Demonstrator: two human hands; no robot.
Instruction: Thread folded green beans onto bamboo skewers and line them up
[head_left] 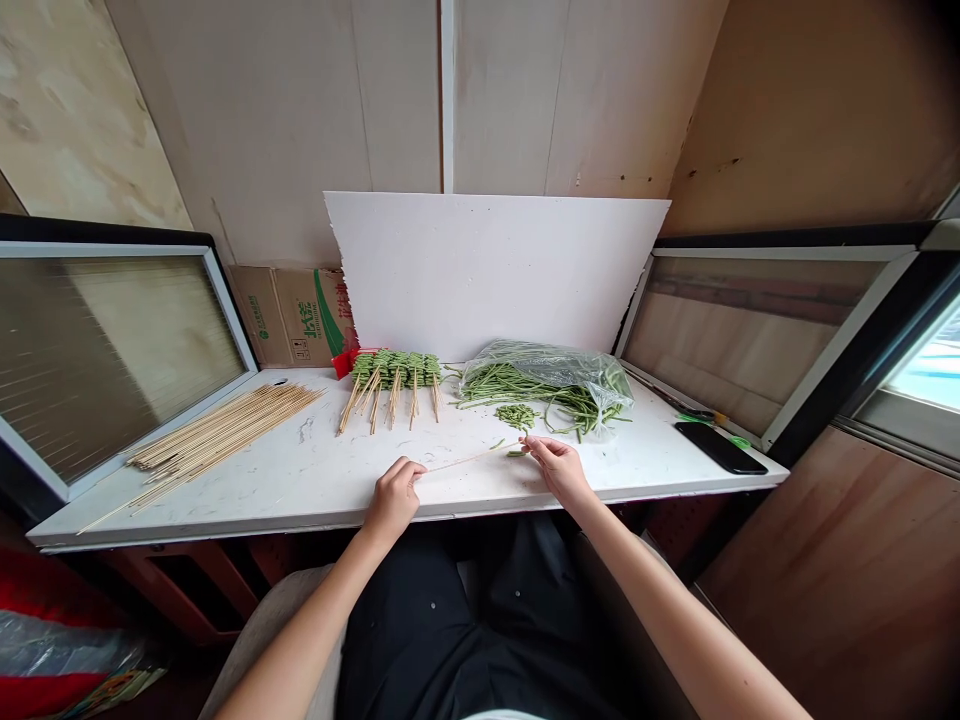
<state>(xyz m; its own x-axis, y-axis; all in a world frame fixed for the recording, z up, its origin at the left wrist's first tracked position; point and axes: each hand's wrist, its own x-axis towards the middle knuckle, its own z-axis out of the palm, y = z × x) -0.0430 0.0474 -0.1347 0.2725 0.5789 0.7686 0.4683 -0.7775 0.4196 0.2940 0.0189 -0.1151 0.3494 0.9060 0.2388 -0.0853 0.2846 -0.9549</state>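
Note:
My left hand (pixel 395 492) is closed around one end of a thin bamboo skewer (pixel 469 460), which runs to the right just above the table. At its far end my right hand (pixel 556 466) pinches a small green bean piece (pixel 525 436) by the skewer's tip; whether the tip has pierced it is too small to tell. Short cut bean pieces (pixel 516 415) lie in a little heap beyond my right hand. Behind them, long green beans (pixel 517 384) spill from a clear plastic bag (pixel 607 385). Finished-looking skewers of beans (pixel 397 370) are stacked at the back, sticks toward me.
Many bare bamboo skewers (pixel 225 430) lie at the left of the white table (pixel 300 490). A black phone (pixel 720 447) rests near the right edge. A white board (pixel 495 270) leans at the back beside a cardboard box (pixel 281 315). Framed panels stand at both sides.

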